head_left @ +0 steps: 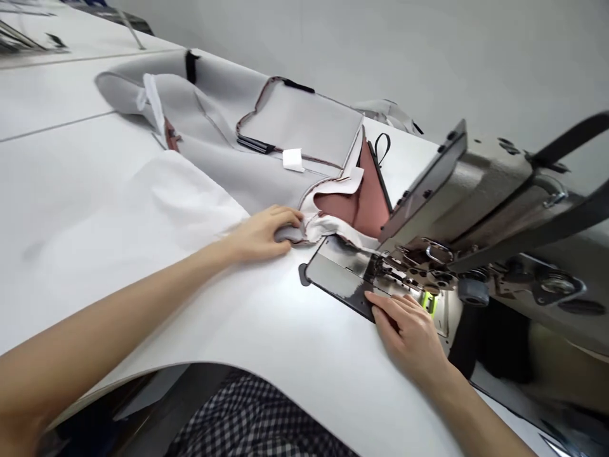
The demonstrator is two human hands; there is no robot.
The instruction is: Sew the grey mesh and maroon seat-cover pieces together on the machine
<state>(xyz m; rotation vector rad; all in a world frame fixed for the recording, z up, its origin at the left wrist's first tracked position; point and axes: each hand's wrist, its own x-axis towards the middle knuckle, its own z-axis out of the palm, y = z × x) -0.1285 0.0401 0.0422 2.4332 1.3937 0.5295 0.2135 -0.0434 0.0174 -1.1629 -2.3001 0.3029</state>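
Observation:
My left hand [261,233] is closed on a fold of grey fabric [285,232] at the edge of a large grey sewn piece [228,136] with white lining and a reddish-pink underside [366,203]. My right hand [409,327] lies flat with fingers stretched out on the metal needle plate [335,273] of a sewing machine [480,197], just beside the presser foot. It holds nothing. The fabric's edge runs from my left hand toward the needle area.
The white table [266,343] has a curved front cutout above my checked clothing [252,412]. The machine's head and belt fill the right side. A white label [292,159] and black straps sit on the grey piece. Metal rods lie at the far left corner.

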